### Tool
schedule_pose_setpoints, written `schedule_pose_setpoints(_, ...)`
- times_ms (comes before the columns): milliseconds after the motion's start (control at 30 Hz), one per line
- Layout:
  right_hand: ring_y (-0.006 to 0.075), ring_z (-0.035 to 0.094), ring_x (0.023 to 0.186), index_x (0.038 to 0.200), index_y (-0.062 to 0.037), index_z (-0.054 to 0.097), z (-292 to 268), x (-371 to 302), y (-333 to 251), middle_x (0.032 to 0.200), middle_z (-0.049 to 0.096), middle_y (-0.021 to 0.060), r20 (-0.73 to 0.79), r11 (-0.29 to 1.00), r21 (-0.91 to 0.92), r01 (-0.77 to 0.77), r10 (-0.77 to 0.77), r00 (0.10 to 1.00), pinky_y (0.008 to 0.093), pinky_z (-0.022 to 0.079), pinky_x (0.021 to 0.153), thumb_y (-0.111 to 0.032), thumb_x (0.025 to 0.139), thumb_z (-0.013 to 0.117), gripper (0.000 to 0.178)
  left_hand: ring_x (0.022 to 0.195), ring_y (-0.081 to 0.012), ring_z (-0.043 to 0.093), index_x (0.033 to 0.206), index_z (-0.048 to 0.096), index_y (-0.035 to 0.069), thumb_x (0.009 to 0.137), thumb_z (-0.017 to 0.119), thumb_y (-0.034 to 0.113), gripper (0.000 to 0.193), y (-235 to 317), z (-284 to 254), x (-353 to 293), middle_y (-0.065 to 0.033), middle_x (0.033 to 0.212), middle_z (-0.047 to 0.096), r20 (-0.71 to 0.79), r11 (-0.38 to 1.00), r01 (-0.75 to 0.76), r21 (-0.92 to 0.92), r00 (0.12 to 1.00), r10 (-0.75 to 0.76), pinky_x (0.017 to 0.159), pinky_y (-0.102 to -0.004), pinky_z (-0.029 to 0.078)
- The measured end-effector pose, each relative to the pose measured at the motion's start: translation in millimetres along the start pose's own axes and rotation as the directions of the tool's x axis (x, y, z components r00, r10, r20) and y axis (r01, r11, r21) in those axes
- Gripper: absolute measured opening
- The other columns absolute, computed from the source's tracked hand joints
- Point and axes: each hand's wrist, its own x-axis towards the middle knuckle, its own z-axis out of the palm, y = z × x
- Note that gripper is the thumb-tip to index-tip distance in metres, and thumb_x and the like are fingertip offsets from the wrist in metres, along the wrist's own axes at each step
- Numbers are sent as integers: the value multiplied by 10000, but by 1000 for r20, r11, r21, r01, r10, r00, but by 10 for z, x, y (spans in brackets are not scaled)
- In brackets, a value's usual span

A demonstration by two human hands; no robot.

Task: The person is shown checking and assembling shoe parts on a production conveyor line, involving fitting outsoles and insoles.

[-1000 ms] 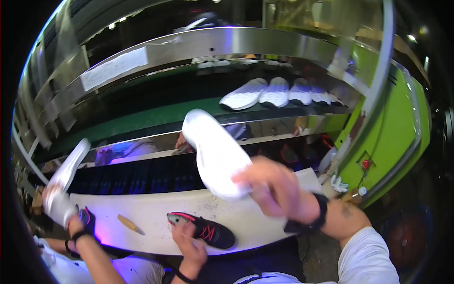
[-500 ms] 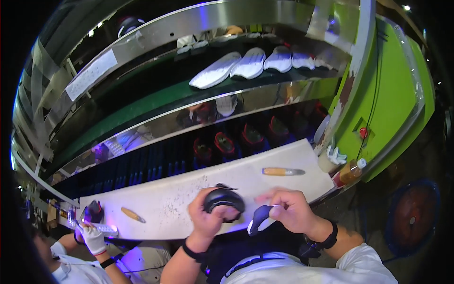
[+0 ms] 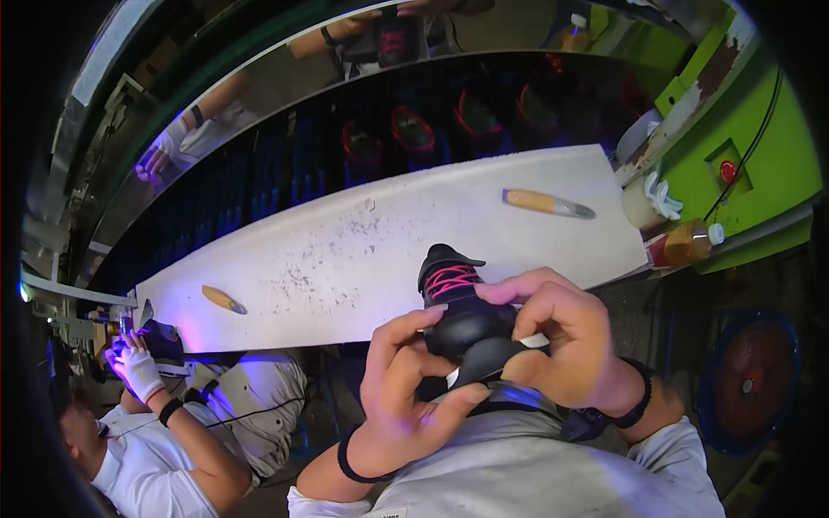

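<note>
A black shoe (image 3: 466, 321) with pink laces points its toe towards me, held between my hands at the near edge of the worktable. Against its toe lies a dark curved piece (image 3: 485, 359) with white ends. My left hand (image 3: 406, 371) is closed on the shoe's left side, its thumb and a finger at one white end of the piece. On the other side my right hand (image 3: 566, 345) pinches the piece near its other white end, fingers also touching the shoe. The shoe's underside is hidden.
A wooden-handled knife (image 3: 548, 204) lies on the white worktable (image 3: 397, 216), another wooden-handled tool (image 3: 223, 300) further left. Several dark shoes with red rims (image 3: 412, 131) stand behind. At right are a bottle (image 3: 686, 244) and a fan (image 3: 747, 384); a gloved co-worker (image 3: 173, 440) sits left.
My view has tipped down towards the table. My hands have come together: the dark piece from my right hand is now against the toe of the shoe, whose laces now show.
</note>
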Motion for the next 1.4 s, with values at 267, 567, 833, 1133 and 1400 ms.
schedule_pose_setpoints(267,366,688,1108,852,-20,579,31,-85,-93,1144,647,231,132,987,-98,131,-118,984,370,596,792,-243,840,830,336,950,-250,686,810,579,-6,697,931,189,418,71,-178,-117,-261,1174,651,65,999,-24,48,998,21,719,-296,579)
schedule_pose_setpoints(567,432,655,1127,875,-43,573,28,-36,-37,1189,610,245,242,972,-20,236,-224,944,516,553,951,-259,780,880,387,759,-198,653,828,608,65,715,912,237,367,50,-240,-115,-264,1222,624,114,993,-116,15,987,114,597,-267,504)
schedule_pose_setpoints(833,435,638,1153,881,-39,573,24,-7,-25,1185,601,248,252,970,-30,241,-226,941,508,568,936,-238,773,883,384,722,-188,636,839,608,47,708,912,215,371,36,-251,-84,-255,1213,635,118,990,-132,57,985,124,586,-264,509)
schedule_pose_setpoints(1133,407,685,1086,867,-34,596,2,-67,71,1109,660,218,185,981,-6,196,-191,964,465,600,878,-181,741,898,360,630,-162,594,744,578,42,698,899,167,347,15,-170,-79,-238,1159,667,88,987,-144,67,987,138,514,-239,488)
schedule_pose_setpoints(1400,401,677,1081,1205,15,635,-310,131,-319,1205,658,217,324,804,-575,154,51,945,465,477,1032,-350,901,753,490,553,-155,543,673,525,50,694,885,150,374,-60,73,158,-231,1104,666,85,972,-230,44,970,226,437,-239,453)
